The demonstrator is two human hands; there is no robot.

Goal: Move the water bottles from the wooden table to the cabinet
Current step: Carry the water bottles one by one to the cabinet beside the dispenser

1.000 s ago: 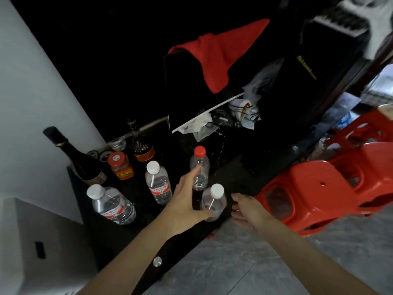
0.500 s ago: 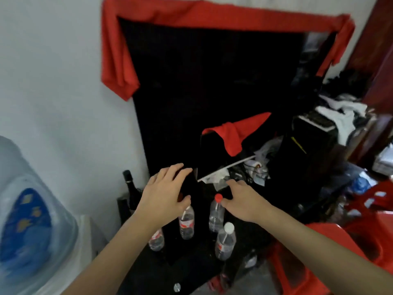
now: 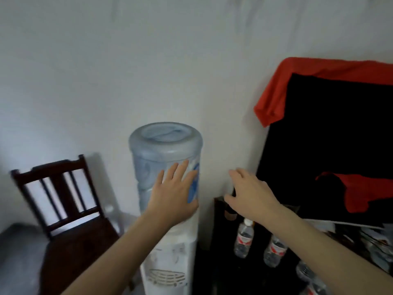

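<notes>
Several clear water bottles with red-and-white labels stand on the dark cabinet top [image 3: 219,211] at the lower right; one [image 3: 243,239] has a white cap, another [image 3: 274,252] stands beside it, and a third [image 3: 306,273] sits near the bottom edge. My left hand [image 3: 174,192] is held out with straight fingers in front of the blue jug, holding nothing. My right hand [image 3: 248,192] hangs spread above the cabinet's left end, also holding nothing. My right forearm hides part of the bottles.
A white water dispenser [image 3: 170,262] with a blue jug [image 3: 165,154] stands between the cabinet and a dark wooden chair [image 3: 63,209] at the left. A black screen [image 3: 331,145] draped with red cloth [image 3: 272,99] rises behind the cabinet. A dark wine bottle [image 3: 230,211] stands at the cabinet's corner.
The view has swung up and to the left, away from the bottles toward the dispenser and chair. Both hands have lifted off the bottles and now hold nothing.
</notes>
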